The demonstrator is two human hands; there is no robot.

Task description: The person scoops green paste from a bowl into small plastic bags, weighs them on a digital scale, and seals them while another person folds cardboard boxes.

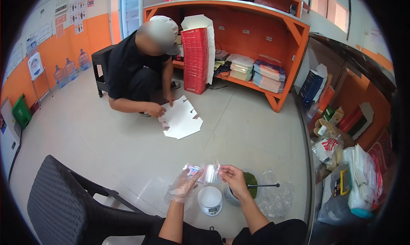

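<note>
My left hand (183, 186), in a clear plastic glove, is closed on a small clear plastic packet (193, 170) with a printed label. The bare right hand (231, 176) pinches the edge of a clear plastic bag (209, 173) that lies between both hands. Below them on the floor sits a white round kitchen scale (211, 207) with a white bowl (210, 197) on top. Under my right wrist is a grey container (232, 196), partly hidden, with green contents (251, 186) and a dark-handled utensil (267, 185) across it.
A person (141, 70) crouches ahead, both hands on a flat white carton (181, 118). Red boxes (195, 61) stand by an orange shelf (294, 53). A black chair (64, 198) is at left, crumpled plastic (275, 198) and a cluttered rack (339, 202) at right.
</note>
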